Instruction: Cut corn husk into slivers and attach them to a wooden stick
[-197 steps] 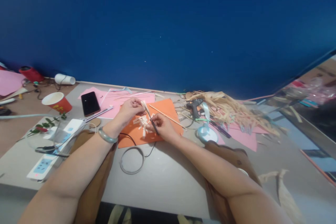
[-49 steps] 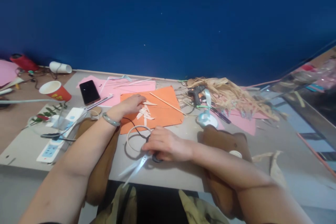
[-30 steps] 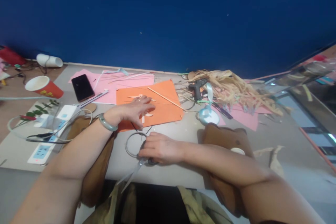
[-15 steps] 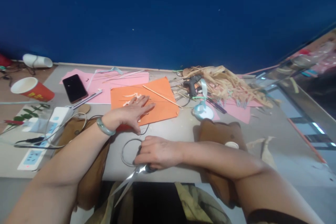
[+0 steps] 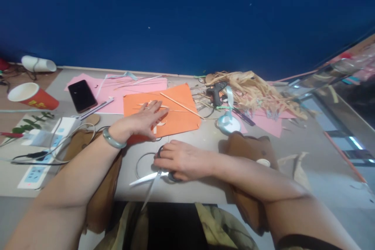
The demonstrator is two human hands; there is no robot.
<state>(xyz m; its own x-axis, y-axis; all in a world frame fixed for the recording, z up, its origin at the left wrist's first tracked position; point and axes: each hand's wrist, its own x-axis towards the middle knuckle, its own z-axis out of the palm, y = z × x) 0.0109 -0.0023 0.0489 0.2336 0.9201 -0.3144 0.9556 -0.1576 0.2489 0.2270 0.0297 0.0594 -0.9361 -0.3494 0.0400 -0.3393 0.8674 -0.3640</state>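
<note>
With its fingers spread, my left hand (image 5: 143, 119) lies over the orange sheet (image 5: 181, 103). Small pale cut pieces (image 5: 158, 125) show on the sheet around and under the fingers. A thin wooden stick (image 5: 183, 106) lies slantwise across the same sheet. My right hand (image 5: 184, 160) grips the black handles of a pair of scissors (image 5: 150, 181) near the table's front edge. The blades are spread apart and point left and towards me. Beside that hand, a thin ring (image 5: 140, 166) lies on the table, partly hidden.
A black glue gun (image 5: 216, 93) and tan dried strips (image 5: 252, 90) lie at the back right, near a ribbon roll (image 5: 228, 124). On the left are a phone (image 5: 82, 95), a red paper cup (image 5: 33, 97) and a power strip (image 5: 35, 175). Brown pads (image 5: 247, 150) lie beneath both forearms.
My right hand has risen slightly with the scissors, whose blades have swung and opened wider. My left hand has slid a little left and back on the orange sheet, baring more pale pieces.
</note>
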